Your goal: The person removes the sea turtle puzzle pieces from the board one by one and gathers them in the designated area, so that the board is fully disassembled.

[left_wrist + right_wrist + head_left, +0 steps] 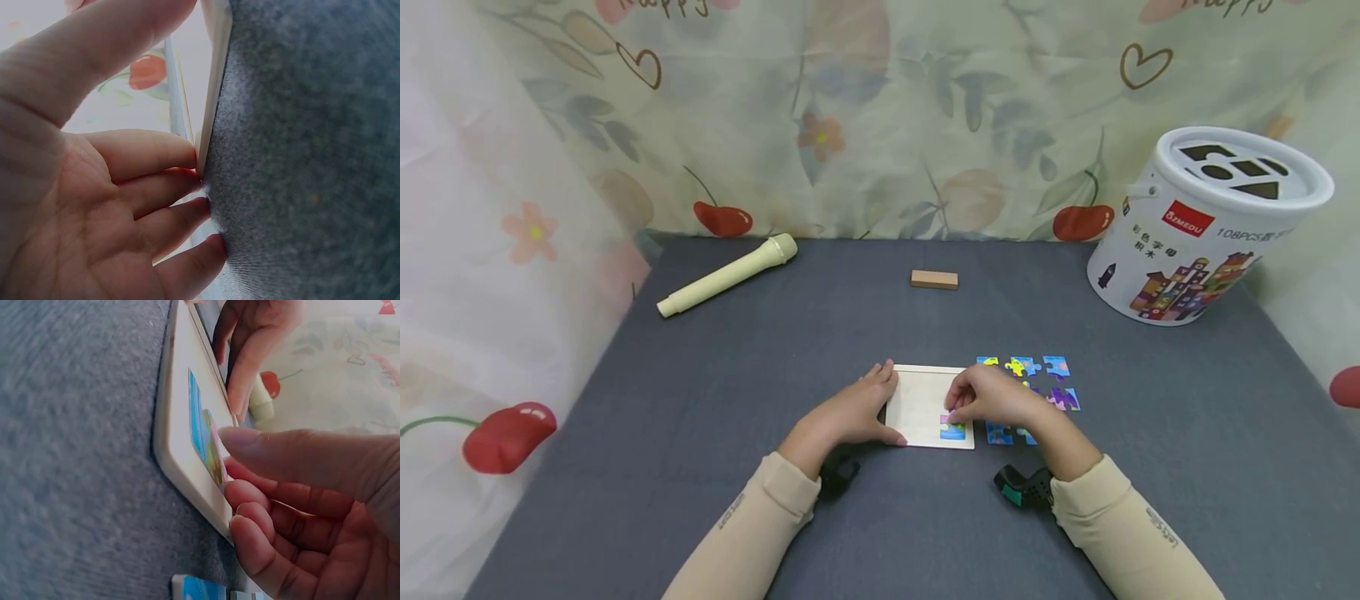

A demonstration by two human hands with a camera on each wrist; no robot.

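Observation:
A pale wooden puzzle tray [917,400] with a thin raised rim lies flat on the table before me. My left hand [857,408] spans its left side, fingers extended at the far corner and thumb [119,44] at the near one. Over the tray's right part, my right hand [992,396] has its fingers curled, and thumb and fingertips pinch a jigsaw piece [203,431] at its pink edge. That piece is blue, green and pink and lies low against the tray's bare wood. Several loose jigsaw pieces [1056,367] lie just right of the tray, partly hidden by my right hand and forearm.
Beyond the tray lies a small brown wooden block [934,280]. A cream, microphone-shaped stick [726,275] rests at the back left. A tall white bucket [1195,242] with a shape-cutout lid stands at the back right. Patterned curtains [850,125] bound the grey table.

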